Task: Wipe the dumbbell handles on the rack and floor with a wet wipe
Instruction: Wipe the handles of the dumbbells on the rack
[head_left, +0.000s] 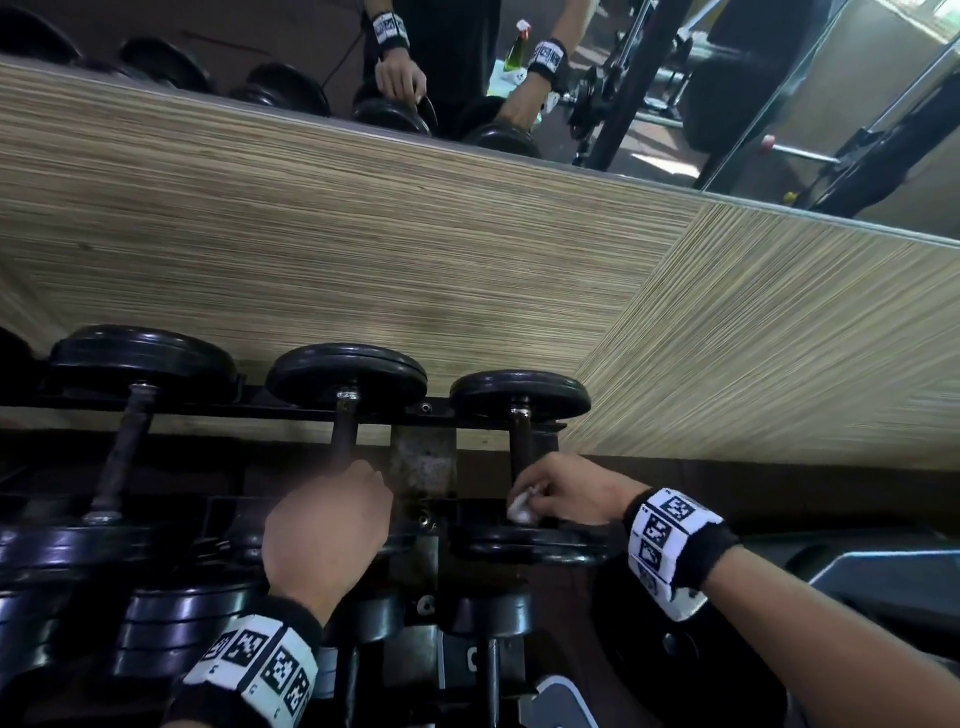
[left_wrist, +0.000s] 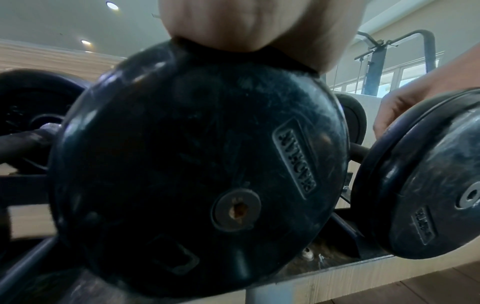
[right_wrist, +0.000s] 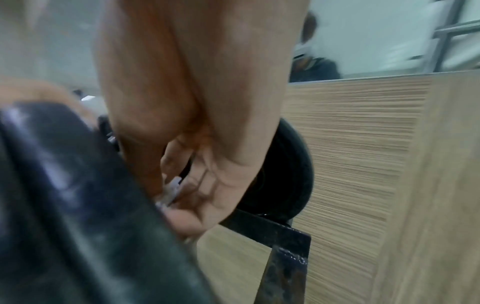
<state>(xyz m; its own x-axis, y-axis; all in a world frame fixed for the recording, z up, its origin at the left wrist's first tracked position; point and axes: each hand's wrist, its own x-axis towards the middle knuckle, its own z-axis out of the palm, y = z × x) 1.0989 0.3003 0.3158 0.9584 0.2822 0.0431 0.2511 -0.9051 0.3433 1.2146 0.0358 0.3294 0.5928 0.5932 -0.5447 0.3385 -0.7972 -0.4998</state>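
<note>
Three black dumbbells lie on the rack's (head_left: 423, 467) top tier. My right hand (head_left: 535, 499) pinches a crumpled white wet wipe (head_left: 521, 508) against the near end of the rightmost dumbbell's handle (head_left: 521, 441), just above its near plate (head_left: 530, 545). The right wrist view shows the wet wipe (right_wrist: 172, 189) between the fingers of my right hand (right_wrist: 187, 185). My left hand (head_left: 358, 478) curls over the near end of the middle dumbbell's handle (head_left: 344, 434), and its fingertips are hidden. In the left wrist view the left hand (left_wrist: 233, 24) rests on that dumbbell's near plate (left_wrist: 194, 164).
A larger dumbbell (head_left: 124, 452) lies further left on the top tier. More dumbbells (head_left: 187, 629) sit on the lower tier near me. Behind the rack is a wood-grain wall panel (head_left: 363, 234) with a mirror (head_left: 675, 78) above, reflecting a spray bottle (head_left: 519, 49) and gym machines.
</note>
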